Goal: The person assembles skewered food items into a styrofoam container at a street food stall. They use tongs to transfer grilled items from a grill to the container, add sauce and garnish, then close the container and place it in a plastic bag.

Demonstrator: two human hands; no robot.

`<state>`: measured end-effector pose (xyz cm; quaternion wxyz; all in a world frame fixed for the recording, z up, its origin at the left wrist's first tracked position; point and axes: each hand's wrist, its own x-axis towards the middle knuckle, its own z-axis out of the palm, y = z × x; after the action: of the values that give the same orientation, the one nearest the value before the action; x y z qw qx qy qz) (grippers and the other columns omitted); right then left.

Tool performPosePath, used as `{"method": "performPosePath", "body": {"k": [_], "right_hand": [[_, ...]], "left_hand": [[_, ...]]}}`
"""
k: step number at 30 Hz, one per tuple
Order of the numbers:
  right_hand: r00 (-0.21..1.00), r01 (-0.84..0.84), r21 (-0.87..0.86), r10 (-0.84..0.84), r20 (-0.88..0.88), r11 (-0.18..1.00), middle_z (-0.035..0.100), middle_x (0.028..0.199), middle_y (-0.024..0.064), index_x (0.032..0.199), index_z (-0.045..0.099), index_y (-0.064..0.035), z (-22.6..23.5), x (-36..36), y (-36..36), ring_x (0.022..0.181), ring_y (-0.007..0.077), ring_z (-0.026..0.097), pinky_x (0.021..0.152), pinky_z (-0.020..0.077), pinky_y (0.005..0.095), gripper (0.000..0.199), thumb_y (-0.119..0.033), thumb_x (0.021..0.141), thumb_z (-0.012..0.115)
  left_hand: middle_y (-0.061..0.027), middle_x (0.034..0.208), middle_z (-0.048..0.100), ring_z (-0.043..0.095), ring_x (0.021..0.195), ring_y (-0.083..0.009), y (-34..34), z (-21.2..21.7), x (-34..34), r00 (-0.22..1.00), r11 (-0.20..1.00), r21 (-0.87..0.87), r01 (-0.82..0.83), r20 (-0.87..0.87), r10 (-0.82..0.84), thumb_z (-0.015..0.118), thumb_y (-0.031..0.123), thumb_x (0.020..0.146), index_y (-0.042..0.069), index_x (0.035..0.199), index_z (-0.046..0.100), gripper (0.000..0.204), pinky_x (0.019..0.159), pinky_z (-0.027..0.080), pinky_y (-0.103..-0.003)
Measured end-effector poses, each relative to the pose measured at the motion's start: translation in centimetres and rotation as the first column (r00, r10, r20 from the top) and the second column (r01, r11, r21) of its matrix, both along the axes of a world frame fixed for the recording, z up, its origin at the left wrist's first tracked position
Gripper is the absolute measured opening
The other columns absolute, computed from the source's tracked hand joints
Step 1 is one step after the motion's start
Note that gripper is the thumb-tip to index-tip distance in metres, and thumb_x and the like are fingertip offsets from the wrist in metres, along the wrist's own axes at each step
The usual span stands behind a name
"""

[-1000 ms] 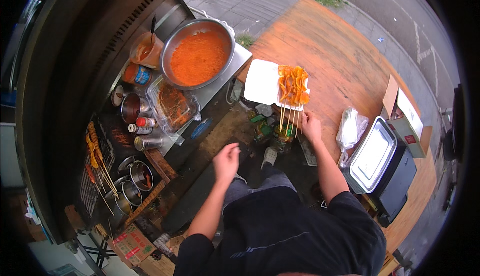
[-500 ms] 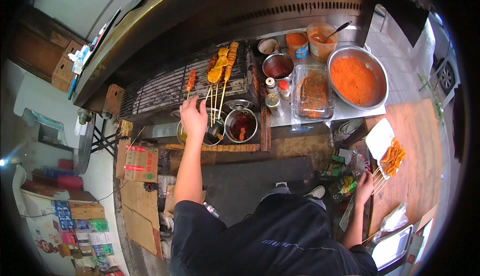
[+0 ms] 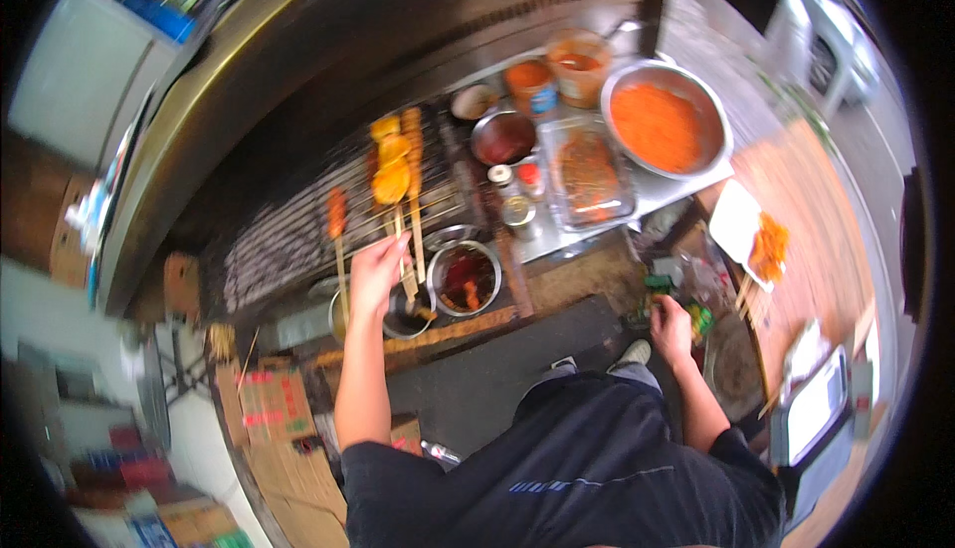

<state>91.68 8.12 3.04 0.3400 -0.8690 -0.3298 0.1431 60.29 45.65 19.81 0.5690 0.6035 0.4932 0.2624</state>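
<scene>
At the charcoal grill (image 3: 288, 240), my left hand (image 3: 378, 268) is closed on the thin stick of a skewer of yellow slices (image 3: 391, 178). The slices rest over the grate. Just right of them lies a long, browned skewer (image 3: 414, 150), and to the left a reddish meat skewer (image 3: 337, 212), its stick running down beside my hand. My right hand (image 3: 671, 327) hangs over the floor with curled fingers and nothing visible in them. On the wooden table, a white foam tray (image 3: 731, 218) carries orange-coated skewers (image 3: 769, 250), apart from my right hand.
Pots, including one of dark red sauce (image 3: 465, 277), sit before the grill. A steel bowl of orange-red powder (image 3: 665, 120), spice shakers (image 3: 517, 212), sauce tubs (image 3: 577, 66) and a clear tray (image 3: 592, 180) crowd the metal counter. Cardboard boxes (image 3: 274, 404) stand at lower left.
My right hand has let go of the coated skewers and moved left, off the table. My left hand has closed on the yellow-slice skewer. The view has shifted and blurred.
</scene>
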Motion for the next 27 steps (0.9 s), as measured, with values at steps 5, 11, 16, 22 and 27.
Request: {"method": "performPosePath", "body": {"k": [5,11,16,22,27], "right_hand": [[0.993,0.087,0.017,-0.088,0.084,0.996,0.067,0.091,0.0211,0.100,0.064,-0.0029,0.1,1.5,-3.2,0.087,0.0412,0.065,0.075,0.0523,0.0485,0.017,-0.015,0.088,0.060],[0.850,0.489,0.070,-0.493,0.186,0.869,0.068,0.090,0.0226,0.096,0.067,0.0006,-1.2,9.4,-10.1,0.086,0.0398,0.066,0.079,0.0526,0.0458,0.016,-0.011,0.088,0.060],[0.782,0.616,-0.029,-0.606,0.146,0.787,0.068,0.082,0.0246,0.091,0.067,0.0012,-3.2,16.3,-14.6,0.080,0.0410,0.067,0.077,0.0535,0.0474,0.017,-0.013,0.087,0.058],[0.821,0.553,-0.199,-0.569,-0.033,0.809,0.066,0.081,0.0309,0.089,0.063,0.0069,-7.1,19.8,-14.0,0.082,0.0448,0.068,0.076,0.0547,0.0512,0.025,-0.018,0.086,0.064],[0.847,0.459,-0.270,-0.509,-0.157,0.847,0.066,0.081,0.0286,0.091,0.059,0.0059,-8.9,21.2,-13.8,0.081,0.0460,0.066,0.075,0.0539,0.0532,0.023,-0.015,0.084,0.064]], "left_hand": [[0.0026,0.071,0.061,0.041,0.052,-0.0016,-7.7,-1.8,6.6,0.994,0.994,0.014,0.109,0.000,-0.109,0.067,0.015,0.096,0.001,0.110,0.072,0.021,0.047,0.029,-0.019],[-0.0040,0.077,0.066,0.049,0.058,-0.0027,-19.3,-9.1,17.8,0.904,0.892,-0.145,0.427,0.085,-0.419,0.067,0.006,0.094,-0.003,0.111,0.071,0.020,0.052,0.039,-0.018],[-0.0033,0.079,0.068,0.052,0.060,-0.0034,-27.0,-14.3,26.9,0.769,0.758,-0.147,0.635,0.033,-0.638,0.070,0.010,0.093,-0.001,0.111,0.073,0.022,0.054,0.042,-0.019],[0.0000,0.078,0.068,0.051,0.061,-0.0022,-33.9,-18.5,37.0,0.692,0.679,-0.179,0.711,0.009,-0.722,0.069,0.017,0.094,0.001,0.112,0.073,0.024,0.055,0.040,-0.019],[-0.0005,0.078,0.069,0.052,0.062,-0.0025,-36.8,-20.6,42.7,0.694,0.694,-0.094,0.714,-0.037,-0.719,0.069,0.018,0.094,0.001,0.112,0.073,0.025,0.055,0.041,-0.019]]}}
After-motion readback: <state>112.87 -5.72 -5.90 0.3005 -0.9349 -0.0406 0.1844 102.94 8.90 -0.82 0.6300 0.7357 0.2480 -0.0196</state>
